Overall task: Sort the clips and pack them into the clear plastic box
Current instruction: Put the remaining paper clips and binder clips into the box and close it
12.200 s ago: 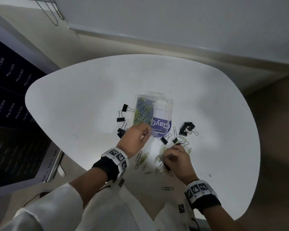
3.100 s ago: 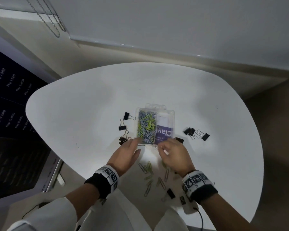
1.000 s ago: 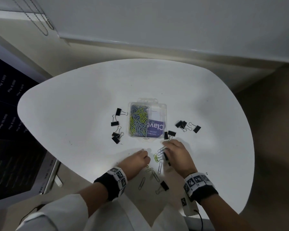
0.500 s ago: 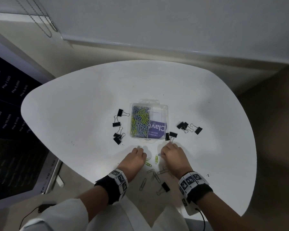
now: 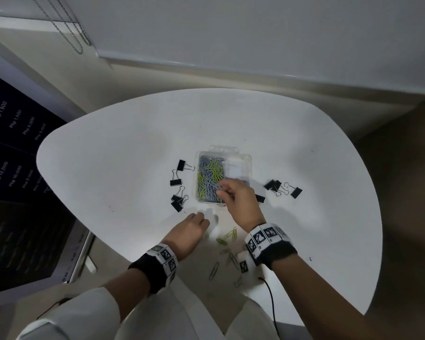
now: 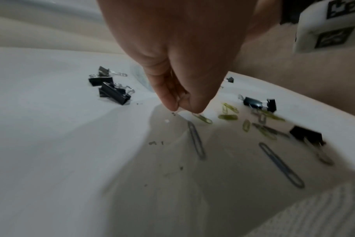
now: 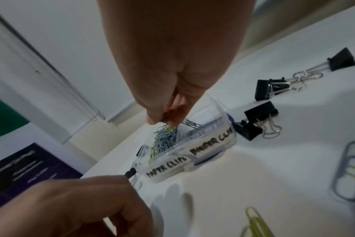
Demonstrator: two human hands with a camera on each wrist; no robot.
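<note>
A: Clips (image 5: 210, 179) first: grey and green paper clips fill the left compartment of the clear plastic box (image 5: 245, 161), which sits mid-table (image 5: 113, 153) with its lid off.

B: And your right hand (image 5: 238, 201) is over that box, fingertips (image 7: 173, 115) bunched on a few grey paper clips (image 7: 191, 123) just above the pile.

A: Clamped on them, yes. From your right wrist you can read two handwritten labels on the near wall: "PAPER CLIPS" (image 7: 167, 167) and beside it one that looks like "BINDER CLIPS" (image 7: 211, 144).

B: Your left hand (image 5: 190, 233) is down near the table's front edge, thumb and fingertips (image 6: 168, 97) pressed together at the surface.

A: Pinched, but on what? Something thin may be in there; I cannot tell.

B: A green paper clip (image 6: 202, 118) lies just beside those fingertips, a long grey one (image 6: 197, 141) nearer you.

A: More loose paper clips (image 5: 227, 238) are scattered between your wrists.

B: Black binder clips (image 5: 178, 186) lie left of the box, another cluster (image 5: 282, 188) right of it, and one (image 5: 260, 198) is half hidden by your right hand.
</note>
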